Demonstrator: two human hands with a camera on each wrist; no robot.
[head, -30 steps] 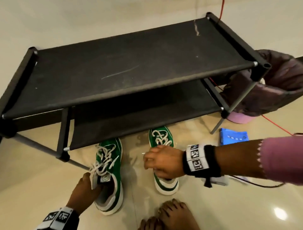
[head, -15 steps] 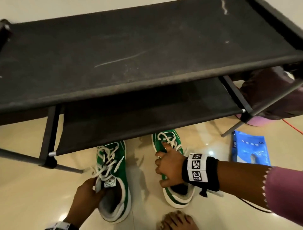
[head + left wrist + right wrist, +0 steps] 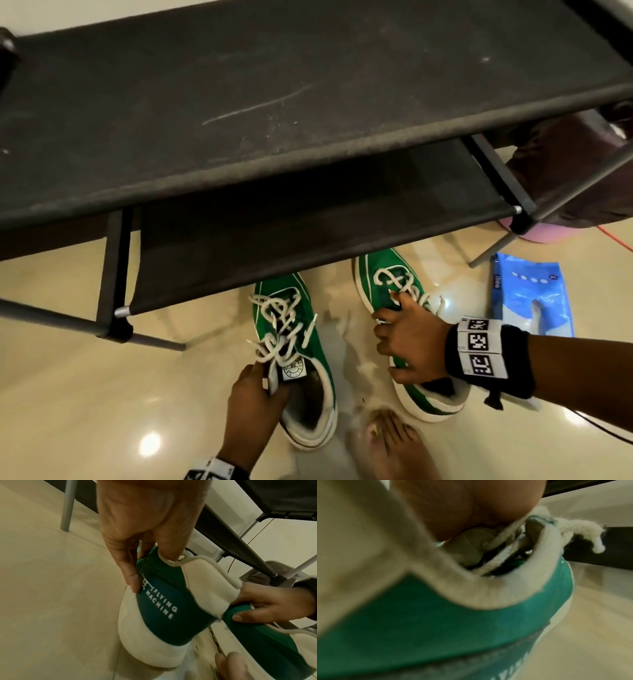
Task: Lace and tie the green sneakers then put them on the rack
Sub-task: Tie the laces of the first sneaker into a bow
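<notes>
On the glossy beige floor just near the black fabric shoe rack (image 3: 308, 113), the left hand (image 3: 251, 404) pinches the left green canvas sneaker (image 3: 301, 359) by its collar while the right hand (image 3: 409, 342) curls its fingers around the right green canvas sneaker (image 3: 383, 274)

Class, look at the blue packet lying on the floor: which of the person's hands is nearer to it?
Right. The right hand grips the sneaker just beside the blue packet; the left hand holds the other sneaker, farther away.

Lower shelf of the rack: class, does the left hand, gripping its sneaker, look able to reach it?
Probably yes. The left hand grips the left sneaker just before the lower shelf, whose open front looks unobstructed.
</notes>
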